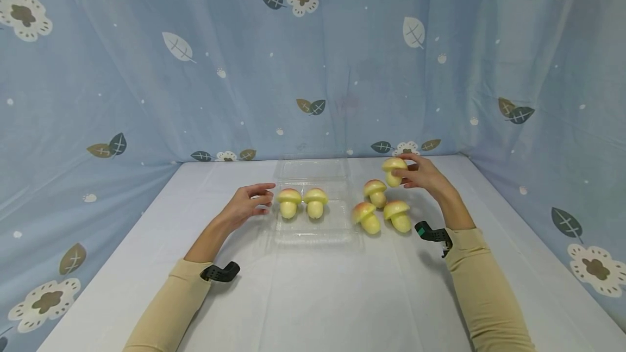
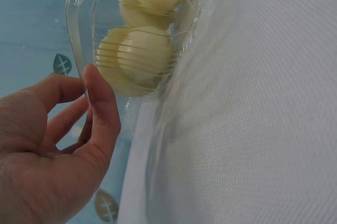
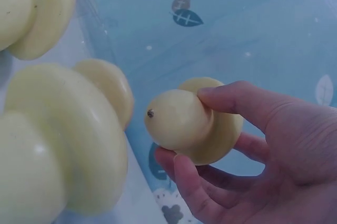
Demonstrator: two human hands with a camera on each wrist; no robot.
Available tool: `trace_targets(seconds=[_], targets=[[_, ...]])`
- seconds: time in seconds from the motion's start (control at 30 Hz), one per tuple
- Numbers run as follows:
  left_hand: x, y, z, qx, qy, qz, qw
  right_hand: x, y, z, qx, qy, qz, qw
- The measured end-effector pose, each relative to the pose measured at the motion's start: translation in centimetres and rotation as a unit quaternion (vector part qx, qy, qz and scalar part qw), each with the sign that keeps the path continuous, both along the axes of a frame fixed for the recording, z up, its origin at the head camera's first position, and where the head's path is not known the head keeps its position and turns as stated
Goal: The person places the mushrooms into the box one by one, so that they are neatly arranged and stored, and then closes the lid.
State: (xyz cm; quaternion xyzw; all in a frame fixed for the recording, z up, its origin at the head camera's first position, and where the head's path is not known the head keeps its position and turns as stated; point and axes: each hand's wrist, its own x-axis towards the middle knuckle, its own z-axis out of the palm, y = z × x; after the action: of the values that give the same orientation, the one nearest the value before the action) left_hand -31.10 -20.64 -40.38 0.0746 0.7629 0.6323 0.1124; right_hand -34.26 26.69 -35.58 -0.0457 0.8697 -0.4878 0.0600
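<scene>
My right hand (image 1: 424, 174) holds a yellow toy mushroom (image 1: 393, 171) between thumb and fingers, raised at the back right; in the right wrist view its rounded stem (image 3: 175, 121) points away from the palm. At the left side of a clear plastic clamshell box (image 1: 313, 238), my left hand (image 1: 246, 205) pinches the rim (image 2: 75, 29) between thumb and fingers. Two toy mushrooms (image 1: 315, 203) sit side by side inside the box, caps toward the back. Its hinged lid (image 1: 313, 170) lies open behind them.
Right of the box lie three more mushrooms: one farther back (image 1: 375, 193), one at the front left (image 1: 367, 218) and one at the front right (image 1: 398, 216). All rest on a white-covered table (image 1: 332, 297). A blue patterned curtain (image 1: 235, 69) encloses the back and sides.
</scene>
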Motion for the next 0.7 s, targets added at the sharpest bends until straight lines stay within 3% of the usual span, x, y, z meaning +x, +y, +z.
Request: trace_targets(seconds=[0.7], targets=[[-0.1, -0.1, -0.1, 0.01, -0.006, -0.002, 0.9999, 1.1, -2.0, 1.2, 0.019, 0.047, 0.029, 0.998]])
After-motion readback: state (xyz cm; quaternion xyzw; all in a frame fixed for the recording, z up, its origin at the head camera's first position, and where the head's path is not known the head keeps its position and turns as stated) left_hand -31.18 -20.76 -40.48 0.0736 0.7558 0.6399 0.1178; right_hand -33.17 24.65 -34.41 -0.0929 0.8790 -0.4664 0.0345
